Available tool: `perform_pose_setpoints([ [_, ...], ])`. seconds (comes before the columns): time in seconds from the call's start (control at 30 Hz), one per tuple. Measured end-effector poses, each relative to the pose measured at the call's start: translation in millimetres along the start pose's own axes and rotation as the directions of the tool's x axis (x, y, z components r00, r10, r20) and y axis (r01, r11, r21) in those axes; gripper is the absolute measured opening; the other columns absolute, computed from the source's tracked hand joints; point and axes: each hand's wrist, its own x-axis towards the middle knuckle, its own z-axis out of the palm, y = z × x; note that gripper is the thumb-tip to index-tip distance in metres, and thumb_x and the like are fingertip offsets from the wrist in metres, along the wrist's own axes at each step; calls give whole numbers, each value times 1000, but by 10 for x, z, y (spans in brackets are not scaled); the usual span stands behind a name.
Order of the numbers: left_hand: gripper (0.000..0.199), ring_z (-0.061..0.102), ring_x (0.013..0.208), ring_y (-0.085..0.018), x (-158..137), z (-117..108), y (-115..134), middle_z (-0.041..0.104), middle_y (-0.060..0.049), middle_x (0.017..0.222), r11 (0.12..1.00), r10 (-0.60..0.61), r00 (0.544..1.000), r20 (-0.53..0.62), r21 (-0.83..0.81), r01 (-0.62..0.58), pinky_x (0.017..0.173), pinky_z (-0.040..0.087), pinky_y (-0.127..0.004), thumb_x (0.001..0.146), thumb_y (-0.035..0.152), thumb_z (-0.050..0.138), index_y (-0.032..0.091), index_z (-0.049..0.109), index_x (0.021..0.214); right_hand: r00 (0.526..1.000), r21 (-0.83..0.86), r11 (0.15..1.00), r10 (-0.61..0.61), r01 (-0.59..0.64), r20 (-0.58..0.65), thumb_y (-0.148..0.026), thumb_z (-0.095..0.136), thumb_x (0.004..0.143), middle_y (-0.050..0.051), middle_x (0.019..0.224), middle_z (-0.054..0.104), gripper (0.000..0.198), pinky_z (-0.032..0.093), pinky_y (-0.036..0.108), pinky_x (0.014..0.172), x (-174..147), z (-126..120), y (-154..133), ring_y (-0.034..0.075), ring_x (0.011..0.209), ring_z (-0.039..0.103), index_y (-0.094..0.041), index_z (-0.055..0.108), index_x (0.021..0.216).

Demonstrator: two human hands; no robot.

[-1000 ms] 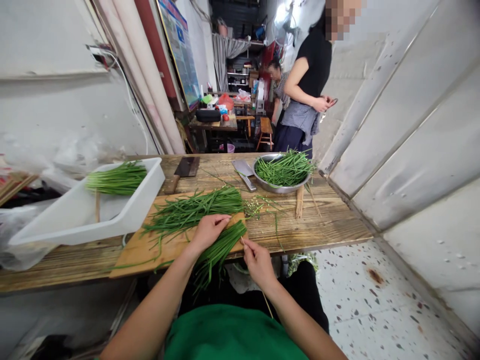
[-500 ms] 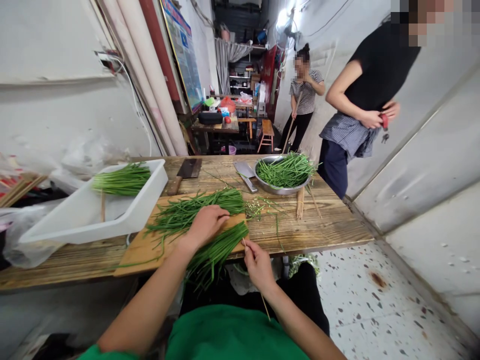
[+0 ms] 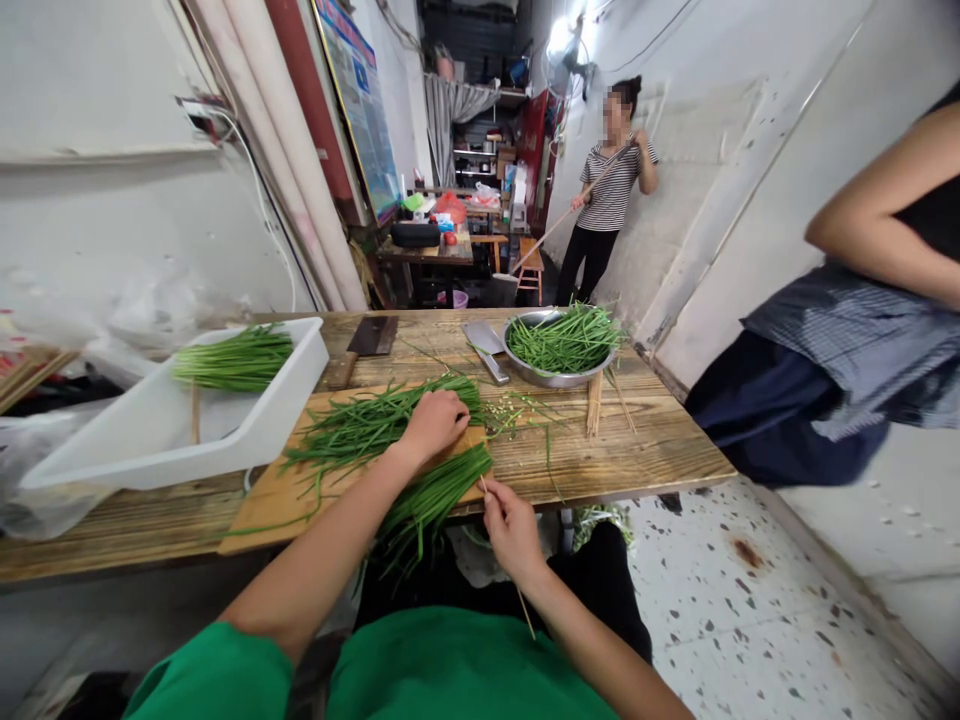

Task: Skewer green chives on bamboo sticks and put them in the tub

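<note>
On the cutting board (image 3: 262, 515), a pile of loose green chives (image 3: 360, 425) lies toward the back. My left hand (image 3: 435, 428) is over its right part, fingers curled down at the chives by the cut ends. In my right hand (image 3: 514, 530) is a thin wooden skewer (image 3: 526, 612), pinched near its tip and trailing back under the wrist. That tip is close to the cut ends of a second chive bunch (image 3: 442, 487), whose leaves hang over the board's front edge. Whether the tip touches this bunch I cannot tell.
A white tray (image 3: 150, 465) with skewered chives (image 3: 236, 358) stands left. Behind the board lie a dark cleaver (image 3: 373, 336) and a metal one (image 3: 484, 340). A steel bowl (image 3: 559, 378) holds chives; skewers (image 3: 594, 405) lie beside it. Two people stand beyond the table, one holding a long stick.
My left hand has moved slightly right over the loose chives. The right hand still holds the skewer. The person at right has come nearer; the other has swung the stick out to the left.
</note>
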Motion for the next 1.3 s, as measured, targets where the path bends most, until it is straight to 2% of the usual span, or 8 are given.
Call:
perform_pose_setpoints([
  [0.17,28,55,79,-19,-10,-32,-67,65,-8,80,991,48,996,82,-130,-37,76,39,-30,83,31,44,18,69,82,1000,6,1000,4,-4,-2,-30,41,85,4,68,66,31,48,25,57,-3,-11,0,18,68,62,-18,64,102],
  [0.37,16,56,80,-21,-9,-33,-77,67,-7,80,998,44,992,122,-38,-40,77,39,-32,74,23,55,20,70,81,1000,4,1000,4,-4,-9,-31,41,85,3,66,65,31,48,25,56,-14,-18,2,18,67,62,-18,65,100],
  [0.53,20,58,80,-19,-57,-66,-64,68,-4,82,986,-29,996,78,-159,42,76,38,-30,75,30,55,21,68,87,1000,5,1000,5,-5,-10,-32,41,85,3,65,65,31,48,24,55,-10,-17,2,18,65,62,-18,65,100],
  [0.63,22,58,86,-19,-133,-65,-54,69,-4,87,968,-65,996,65,-237,78,82,35,-32,77,34,53,22,69,84,1000,13,1000,11,-11,-9,-32,41,85,4,66,65,32,48,24,55,-11,-20,-13,17,65,61,-18,65,100],
  [0.8,19,57,84,-20,-247,-36,-19,69,-3,81,951,-125,989,78,-274,141,85,31,-34,75,33,55,24,70,83,1000,18,1000,16,-16,-15,-32,41,85,3,65,65,32,48,24,55,-20,-12,-18,17,66,61,-18,65,100],
  [1.0,21,56,86,-20,-294,-28,-18,69,-4,88,980,-81,996,24,-181,84,84,29,-36,79,32,51,23,69,88,1000,17,1000,17,-17,-15,-32,41,85,3,65,65,31,48,24,55,-23,-13,-5,17,65,61,-18,65,100],
  [1.13,23,56,82,-20,-308,-35,-14,70,-5,84,994,-42,999,-7,-101,41,85,27,-39,83,33,48,23,68,89,1000,22,1000,19,-19,-16,-32,41,85,3,66,65,31,48,24,55,-16,-26,-21,18,66,61,-18,65,100],
  [1.3,27,59,81,-19,-308,-36,21,70,-5,87,973,-96,995,-15,-212,90,81,36,-34,84,33,46,21,69,91,1000,21,1000,23,-23,-9,-31,41,85,4,69,65,31,48,24,56,3,-39,-31,18,66,61,-17,64,100],
])
